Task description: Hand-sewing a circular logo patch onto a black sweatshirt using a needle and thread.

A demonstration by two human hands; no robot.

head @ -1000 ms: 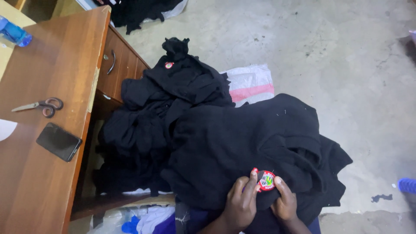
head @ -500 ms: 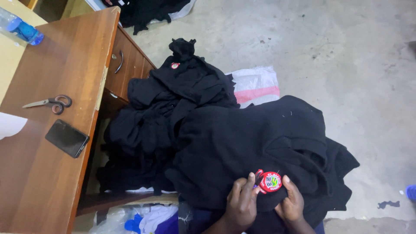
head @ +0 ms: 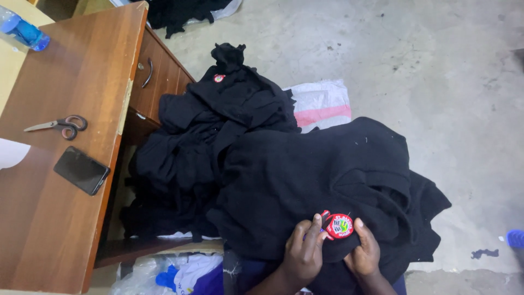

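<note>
A black sweater (head: 311,169) lies across my lap, with a round red embroidered badge (head: 338,225) on it near the bottom of the view. My left hand (head: 303,254) grips the fabric just left of the badge, fingertips touching its edge. On the badge's right side my right hand (head: 364,252) pinches the cloth, thumb against the rim. More black garments are heaped behind it in a pile (head: 218,114), and one of them shows a small red badge (head: 219,78).
A wooden desk (head: 65,218) with drawers stands at the left, carrying scissors (head: 60,125), a black phone (head: 82,170), a blue-capped bottle (head: 24,31) and white paper (head: 11,153). A white and pink sack (head: 322,104) lies on the concrete floor. Plastic bags (head: 169,273) sit below the desk.
The view has shifted slightly, so the desk and pile sit further right. Both hands stay on the badge, with the fingers adjusting a little around it.
</note>
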